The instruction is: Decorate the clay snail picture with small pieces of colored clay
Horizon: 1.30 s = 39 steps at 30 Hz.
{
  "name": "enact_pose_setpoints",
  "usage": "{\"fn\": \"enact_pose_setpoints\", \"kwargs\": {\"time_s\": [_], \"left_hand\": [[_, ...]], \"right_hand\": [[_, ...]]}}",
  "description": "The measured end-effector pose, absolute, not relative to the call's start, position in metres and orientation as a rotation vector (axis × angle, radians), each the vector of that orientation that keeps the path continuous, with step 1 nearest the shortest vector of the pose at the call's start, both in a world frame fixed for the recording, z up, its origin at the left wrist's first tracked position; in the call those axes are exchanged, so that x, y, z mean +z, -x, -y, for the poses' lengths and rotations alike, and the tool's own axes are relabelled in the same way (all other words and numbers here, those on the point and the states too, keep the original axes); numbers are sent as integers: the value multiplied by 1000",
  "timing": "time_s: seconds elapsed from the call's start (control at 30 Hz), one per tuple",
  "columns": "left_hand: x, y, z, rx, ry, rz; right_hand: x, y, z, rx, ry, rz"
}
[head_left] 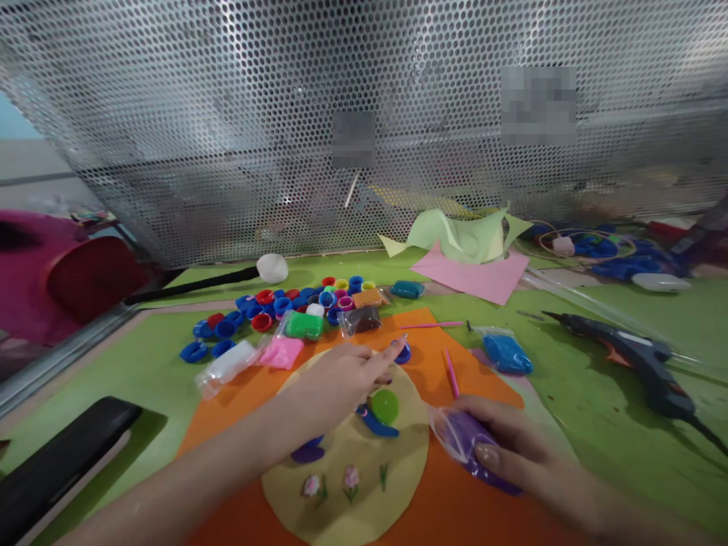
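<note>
Presently, orange sheet: beneath both hands.
Yellow disc: beneath left hand; we note green piece, blue piece, flowers placed.
Left hand: fingers spread, empty.
Right hand: gripping purple clay bag, clay not yet applied.

Two small flowers are counted on the yellow circle. Right of it, one purple packet, two pink sticks and one glue gun are seen; beyond it, seven other packets and some twenty caps.

Bare forearms; left hand, right hand: long pale nails.
</note>
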State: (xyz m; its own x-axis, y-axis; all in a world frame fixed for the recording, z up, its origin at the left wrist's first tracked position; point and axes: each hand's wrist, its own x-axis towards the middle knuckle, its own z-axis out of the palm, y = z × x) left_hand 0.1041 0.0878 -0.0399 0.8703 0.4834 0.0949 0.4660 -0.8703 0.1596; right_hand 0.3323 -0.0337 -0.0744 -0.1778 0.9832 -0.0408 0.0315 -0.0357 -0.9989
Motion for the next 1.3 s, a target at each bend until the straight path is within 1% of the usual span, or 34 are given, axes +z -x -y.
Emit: {"fn": "enact_pose_setpoints", "kwargs": {"time_s": [0.23, 0.37, 0.47, 0.73, 1.0, 1.2, 1.3], "left_hand": [[-38, -102, -85, 119, -2944, -826], [-38, -102, -84, 75, -2958, -829], [-39, -103, -85, 101, -2944, -846], [-42, -109, -87, 188, -2738, -855], [-36, -118, -91, 230, -2412, -932], [-38, -120, -87, 258, -2447, -972], [-39, -117, -89, 248, -2495, -914]], "right_hand": [[-64, -331, 35, 1360, 1224, 1389], [-62, -333, 35, 1330, 1324, 1402], [-62, -333, 36, 1333, 1331, 1421], [-61, -325, 38, 1386, 1260, 1221], [-65, -330, 35, 1359, 1265, 1376], [-70, -332, 31, 1330, 1218, 1459], [-72, -333, 31, 1327, 1197, 1456]]}}
